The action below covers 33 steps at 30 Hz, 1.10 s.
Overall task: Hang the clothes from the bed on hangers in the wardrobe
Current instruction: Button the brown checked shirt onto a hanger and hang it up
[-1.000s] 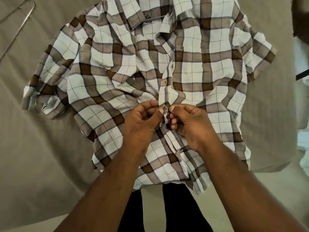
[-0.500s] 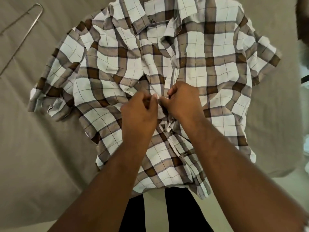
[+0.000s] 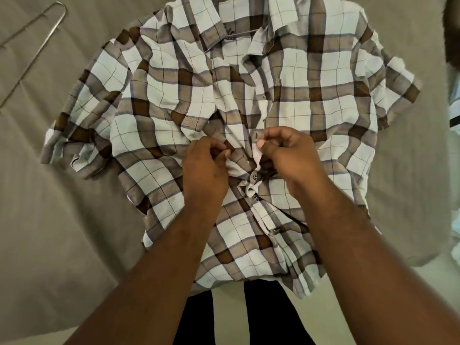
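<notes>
- Nearest me: black trousers (image 3: 268,314) at the bed (image 3: 49,220) edge.
- Left hand (image 3: 205,168) clenched on a pinch of shirt (image 3: 323,100) fabric, left of the button strip.
- Right hand (image 3: 286,150) pinches the strip's edge just above a button (image 3: 254,175) (thumb on top).
- I see the shirt lying front up on the bed, collar far, hem near me, lower buttons done up.
- Far left: wire hanger (image 3: 37,53) on the bed, well apart from the shirt.
</notes>
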{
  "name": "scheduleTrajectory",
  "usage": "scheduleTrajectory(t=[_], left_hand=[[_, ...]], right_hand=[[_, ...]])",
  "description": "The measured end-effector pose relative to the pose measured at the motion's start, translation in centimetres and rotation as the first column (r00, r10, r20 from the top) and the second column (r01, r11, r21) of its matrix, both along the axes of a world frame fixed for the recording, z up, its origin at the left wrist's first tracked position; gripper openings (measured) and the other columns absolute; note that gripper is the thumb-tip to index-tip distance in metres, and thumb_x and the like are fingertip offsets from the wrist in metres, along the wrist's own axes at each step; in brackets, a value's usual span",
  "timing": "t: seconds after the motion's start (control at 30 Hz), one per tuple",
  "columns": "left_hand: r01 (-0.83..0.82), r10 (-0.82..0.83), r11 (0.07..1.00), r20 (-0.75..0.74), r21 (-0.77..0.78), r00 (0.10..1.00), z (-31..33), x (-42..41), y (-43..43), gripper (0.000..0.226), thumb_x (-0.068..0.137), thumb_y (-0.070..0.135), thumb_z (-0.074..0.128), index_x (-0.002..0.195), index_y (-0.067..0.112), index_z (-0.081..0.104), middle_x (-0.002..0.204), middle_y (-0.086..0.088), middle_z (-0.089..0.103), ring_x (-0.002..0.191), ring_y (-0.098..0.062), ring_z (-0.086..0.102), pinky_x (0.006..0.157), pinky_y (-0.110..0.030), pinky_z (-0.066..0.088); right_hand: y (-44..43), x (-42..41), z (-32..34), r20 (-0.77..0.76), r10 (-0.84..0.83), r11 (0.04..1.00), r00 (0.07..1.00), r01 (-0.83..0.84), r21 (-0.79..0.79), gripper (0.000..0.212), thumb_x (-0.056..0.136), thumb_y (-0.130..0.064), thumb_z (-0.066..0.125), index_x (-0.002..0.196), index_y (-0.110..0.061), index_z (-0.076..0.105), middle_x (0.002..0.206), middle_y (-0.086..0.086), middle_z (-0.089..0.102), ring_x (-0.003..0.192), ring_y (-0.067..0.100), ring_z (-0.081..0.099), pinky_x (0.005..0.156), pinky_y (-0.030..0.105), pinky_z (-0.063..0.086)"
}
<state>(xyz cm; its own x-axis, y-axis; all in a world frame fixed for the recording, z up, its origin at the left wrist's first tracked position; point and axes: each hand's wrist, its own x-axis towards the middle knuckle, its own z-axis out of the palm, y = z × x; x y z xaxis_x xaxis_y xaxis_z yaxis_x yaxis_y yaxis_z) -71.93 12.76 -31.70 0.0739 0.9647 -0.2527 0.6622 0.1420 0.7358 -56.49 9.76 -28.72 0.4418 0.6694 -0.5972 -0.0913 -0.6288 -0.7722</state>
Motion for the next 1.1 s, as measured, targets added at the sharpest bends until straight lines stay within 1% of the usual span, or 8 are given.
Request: scheduleTrajectory(t=[0.07, 0.17, 0.27, 0.57, 0.7, 0.87, 1.0, 1.1], left_hand=[[-0.062, 0.064, 0.998, 0.100, -0.018, 0.993, 0.9, -0.1, 0.2, 0.006, 0.093, 0.018, 0.070, 0.098, 0.020, 0.066, 0.099, 0.004, 0.068, 0.093, -0.005, 0.065, 0.079, -0.014, 0.052], [-0.121, 0.136, 0.989, 0.200, -0.083, 0.970, 2.6, 0.1, 0.5, 0.011, 0.092, 0.019, 0.072, 0.100, 0.025, 0.067, 0.091, 0.016, 0.069, 0.086, 0.011, 0.064, 0.072, -0.004, 0.048], [-0.097, 0.140, 0.983, 0.290, -0.158, 0.947, 3.6, 0.1, 0.7, 0.014, 0.091, 0.020, 0.074, 0.105, 0.021, 0.073, 0.092, 0.011, 0.075, 0.086, 0.003, 0.070, 0.077, -0.017, 0.057], [-0.087, 0.150, 0.977, 0.346, -0.192, 0.926, 3.7, -0.1, 0.4, 0.014, 0.092, 0.020, 0.073, 0.106, 0.020, 0.074, 0.092, 0.006, 0.077, 0.084, -0.006, 0.073, 0.078, -0.026, 0.061], [-0.087, 0.162, 0.973, 0.358, -0.216, 0.919, 3.5, -0.2, 0.4, 0.015, 0.091, 0.018, 0.074, 0.106, 0.019, 0.074, 0.092, 0.006, 0.077, 0.085, -0.008, 0.074, 0.080, -0.030, 0.062], [-0.039, 0.127, 0.974, 0.392, -0.225, 0.911, 3.8, -0.4, 0.8, 0.015, 0.091, 0.016, 0.074, 0.105, 0.021, 0.075, 0.091, 0.008, 0.077, 0.083, -0.005, 0.073, 0.078, -0.022, 0.060], [-0.013, 0.108, 0.974, 0.412, -0.227, 0.905, 4.0, -0.5, 1.0, 0.013, 0.092, 0.017, 0.073, 0.103, 0.023, 0.075, 0.089, 0.006, 0.078, 0.082, -0.007, 0.074, 0.077, -0.023, 0.060], [-0.033, 0.130, 0.972, 0.417, -0.232, 0.899, 4.2, -0.1, 0.9, 0.012, 0.094, 0.027, 0.070, 0.103, 0.022, 0.076, 0.084, 0.003, 0.078, 0.078, -0.010, 0.075, 0.077, -0.030, 0.062]], right_hand=[[-0.1, -0.1, 0.3, 0.049, -0.038, 0.998, 0.998, 0.036, 0.043, 0.012, 0.092, -0.012, 0.072, 0.099, -0.022, 0.074, 0.077, 0.001, 0.064, 0.069, 0.015, 0.059, 0.069, 0.031, 0.053], [-0.4, -0.8, 1.1, 0.225, -0.002, 0.994, 0.974, -0.023, 0.108, 0.013, 0.093, -0.015, 0.068, 0.097, -0.026, 0.073, 0.086, -0.010, 0.073, 0.071, 0.008, 0.066, 0.062, 0.022, 0.054], [-0.4, -1.6, 1.6, 0.298, 0.065, 0.980, 0.952, -0.117, 0.159, 0.014, 0.093, -0.014, 0.066, 0.098, -0.024, 0.075, 0.091, -0.008, 0.073, 0.075, 0.008, 0.069, 0.062, 0.021, 0.055], [-0.4, -2.1, 1.7, 0.297, 0.170, 0.958, 0.939, -0.228, 0.172, 0.016, 0.091, -0.014, 0.070, 0.102, -0.020, 0.079, 0.092, -0.003, 0.073, 0.080, 0.015, 0.069, 0.066, 0.023, 0.059], [-0.5, -1.9, 1.6, 0.284, 0.216, 0.951, 0.934, -0.267, 0.156, 0.017, 0.091, -0.015, 0.070, 0.105, -0.020, 0.079, 0.095, -0.004, 0.073, 0.082, 0.013, 0.069, 0.067, 0.017, 0.057], [-0.6, -1.5, 1.6, 0.231, 0.199, 0.959, 0.952, -0.238, 0.155, 0.014, 0.096, -0.028, 0.067, 0.100, -0.025, 0.080, 0.082, -0.014, 0.073, 0.078, 0.003, 0.068, 0.074, 0.031, 0.061], [-0.4, -1.1, 1.7, 0.081, 0.183, 0.965, 0.980, -0.195, 0.177, 0.007, 0.092, -0.021, 0.075, 0.096, -0.019, 0.080, 0.082, -0.003, 0.078, 0.077, 0.016, 0.074, 0.075, 0.039, 0.064], [-0.2, -0.9, 1.6, 0.109, 0.168, 0.965, 0.980, -0.186, 0.186, 0.008, 0.088, -0.022, 0.079, 0.094, -0.016, 0.080, 0.079, 0.002, 0.077, 0.072, 0.020, 0.074, 0.069, 0.038, 0.064]])
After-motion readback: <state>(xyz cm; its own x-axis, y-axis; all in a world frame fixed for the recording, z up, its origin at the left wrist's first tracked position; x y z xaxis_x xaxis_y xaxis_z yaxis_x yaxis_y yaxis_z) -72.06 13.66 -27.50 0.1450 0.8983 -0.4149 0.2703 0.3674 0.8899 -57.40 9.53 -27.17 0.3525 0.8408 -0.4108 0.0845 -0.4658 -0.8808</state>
